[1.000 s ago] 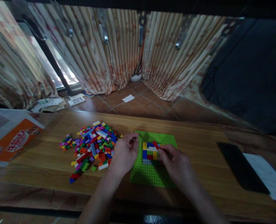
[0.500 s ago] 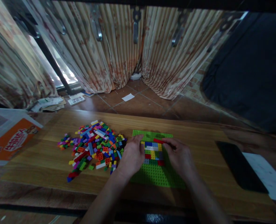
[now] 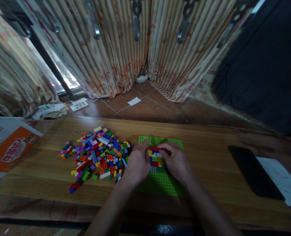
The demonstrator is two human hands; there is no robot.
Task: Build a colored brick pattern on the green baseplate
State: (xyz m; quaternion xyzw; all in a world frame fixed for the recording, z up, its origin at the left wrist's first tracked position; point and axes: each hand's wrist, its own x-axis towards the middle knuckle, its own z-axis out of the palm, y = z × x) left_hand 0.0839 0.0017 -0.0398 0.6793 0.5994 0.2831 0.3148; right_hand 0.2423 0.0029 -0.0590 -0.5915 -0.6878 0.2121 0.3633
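Note:
A green studded baseplate (image 3: 168,186) lies on the wooden table, with a block of mixed-colour bricks (image 3: 155,163) built on its middle. My right hand (image 3: 176,160) grips a long red brick (image 3: 154,148) between thumb and fingers, at the far edge of the built bricks. Whether the red brick is pressed down fully cannot be made out. My left hand (image 3: 138,164) rests at the left side of the built bricks, its fingers bent against their edge. What lies under its fingertips is hidden.
A heap of loose bricks (image 3: 98,154) spreads left of the baseplate. At the far left stands a clear box with an orange label (image 3: 14,147). A black flat object (image 3: 256,173) and a white sheet (image 3: 281,180) lie at the right. Striped curtains (image 3: 120,49) hang beyond the table.
My right hand has moved left over the built bricks, carrying the red brick from their far right corner toward the far left. My left hand has stayed nearly in place.

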